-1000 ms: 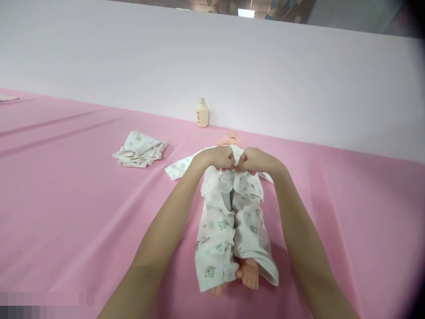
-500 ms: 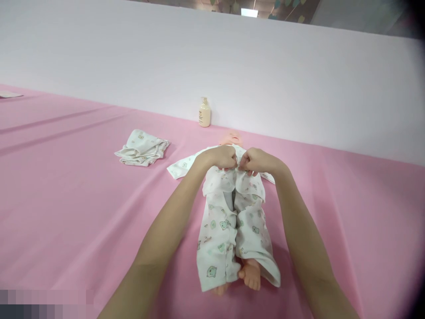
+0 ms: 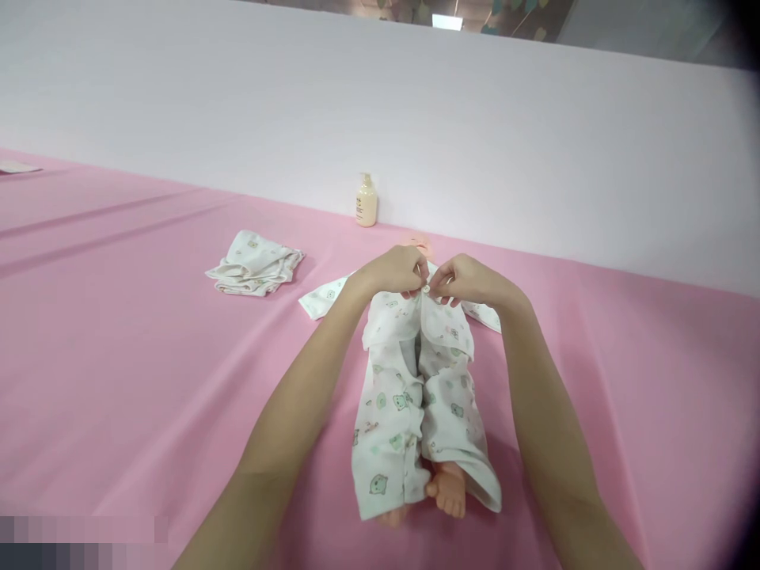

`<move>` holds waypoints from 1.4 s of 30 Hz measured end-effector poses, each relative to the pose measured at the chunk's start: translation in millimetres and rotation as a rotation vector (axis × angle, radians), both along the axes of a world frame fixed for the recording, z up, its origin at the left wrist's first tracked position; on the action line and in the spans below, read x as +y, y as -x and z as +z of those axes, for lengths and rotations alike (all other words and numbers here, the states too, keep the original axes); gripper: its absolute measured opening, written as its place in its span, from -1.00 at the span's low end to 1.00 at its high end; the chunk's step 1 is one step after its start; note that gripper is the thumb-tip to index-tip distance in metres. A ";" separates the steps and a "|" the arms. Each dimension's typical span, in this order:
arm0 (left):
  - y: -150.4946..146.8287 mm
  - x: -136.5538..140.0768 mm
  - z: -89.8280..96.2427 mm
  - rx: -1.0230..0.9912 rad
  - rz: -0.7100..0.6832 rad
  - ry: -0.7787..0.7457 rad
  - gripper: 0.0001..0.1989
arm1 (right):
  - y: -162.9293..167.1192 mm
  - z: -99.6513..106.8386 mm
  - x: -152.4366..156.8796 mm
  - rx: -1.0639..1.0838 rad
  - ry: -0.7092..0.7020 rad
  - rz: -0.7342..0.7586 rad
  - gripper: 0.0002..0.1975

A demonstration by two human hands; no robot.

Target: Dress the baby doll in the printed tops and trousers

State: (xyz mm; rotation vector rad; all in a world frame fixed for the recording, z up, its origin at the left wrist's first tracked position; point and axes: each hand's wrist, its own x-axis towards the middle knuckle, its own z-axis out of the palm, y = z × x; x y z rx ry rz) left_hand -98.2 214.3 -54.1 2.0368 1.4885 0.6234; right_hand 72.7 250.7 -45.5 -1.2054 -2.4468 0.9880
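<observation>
White printed jacket point(image 3: 448, 323) on a doll point(image 3: 449, 491) lying on pink cloth point(image 3: 148, 356): left hand point(image 3: 397, 271) and right hand point(image 3: 468, 280) pinch its front edges, seemingly beside a button point(image 3: 426, 289)

The jacket point(image 3: 392, 318) and trousers point(image 3: 385, 419) are thin, matt printed cloth, softly wrinkled, as is the folded cloth point(image 3: 256, 260); the small button point(image 3: 426, 290) looks like plastic. The doll's foot point(image 3: 450, 492) seems smooth moulded plastic, the pump bottle point(image 3: 366, 207) glossy plastic, the pink cover point(image 3: 148, 372) matt, creased fabric.
</observation>
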 end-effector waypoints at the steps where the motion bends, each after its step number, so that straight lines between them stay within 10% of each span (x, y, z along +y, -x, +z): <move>1: -0.3 -1.0 0.7 0.020 -0.005 -0.028 -0.89 | -0.1 0.3 -0.3 0.007 -0.010 -0.008 -0.86; 12: -1.8 5.9 -7.6 0.223 0.024 0.070 -0.52 | 4.4 -15.5 16.2 0.073 -0.106 -0.227 -0.81; 19: -5.7 7.5 -12.4 0.330 0.095 0.030 -0.78 | 23.8 -37.1 23.5 -0.058 -0.355 -0.245 -0.78; 23: 13.7 5.1 -2.6 0.362 0.229 0.008 -0.65 | 8.5 -30.2 34.4 0.077 -0.113 -0.246 -0.73; 27: 61.6 -3.5 5.5 0.612 0.662 -0.055 -0.61 | -46.7 -34.1 63.4 0.122 -0.097 -0.627 -0.65; 31: 89.1 -16.1 13.2 0.644 0.797 0.125 -0.62 | -98.5 -43.3 86.2 -0.245 -0.234 -0.976 -0.59; 38: 16.0 5.9 -6.4 0.408 -0.005 0.033 -0.03 | -10.0 -42.8 45.0 -0.049 -0.536 -0.255 -0.67; 42: -10.1 17.0 -41.4 0.504 0.040 0.037 0.20 | 43.0 -66.7 20.2 -0.185 -0.580 -0.082 -0.67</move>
